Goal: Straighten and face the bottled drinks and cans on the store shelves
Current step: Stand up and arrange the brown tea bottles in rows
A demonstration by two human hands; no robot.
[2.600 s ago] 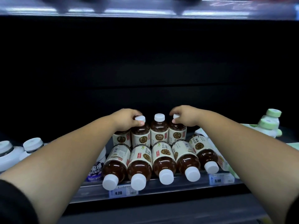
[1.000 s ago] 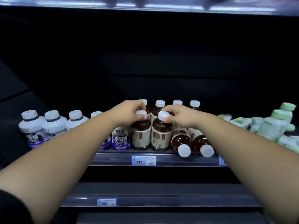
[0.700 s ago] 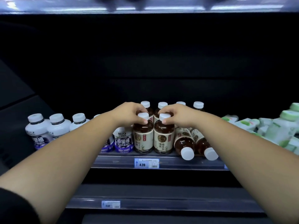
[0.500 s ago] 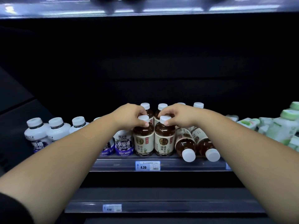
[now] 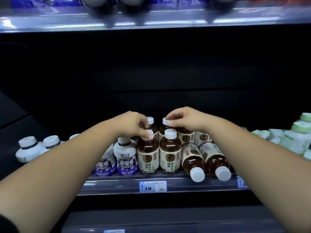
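You're facing a dark chiller bay, its shelf [image 5: 117, 186] fronted by a rail with a price tag [image 5: 152, 186] reading 4.20, and a lit shelf above [image 5: 151, 19]. Your left hand [image 5: 133, 124] has a narrow grip, fingertips pinched on the white cap of the front-left tea bottle [image 5: 147, 155], which stands upright, label facing you. Just right of that grip stands its twin [image 5: 170, 154], untouched. Your right hand [image 5: 185, 119] pinches the cap of a rear tea bottle [image 5: 164, 127], directly behind. Below your right grip, two toppled tea bottles [image 5: 204, 160] lie caps-forward over the rail. Left of your left grip sit white juice bottles [image 5: 125, 157] with purple labels; far right, green-capped bottles [image 5: 297, 138], blurred.
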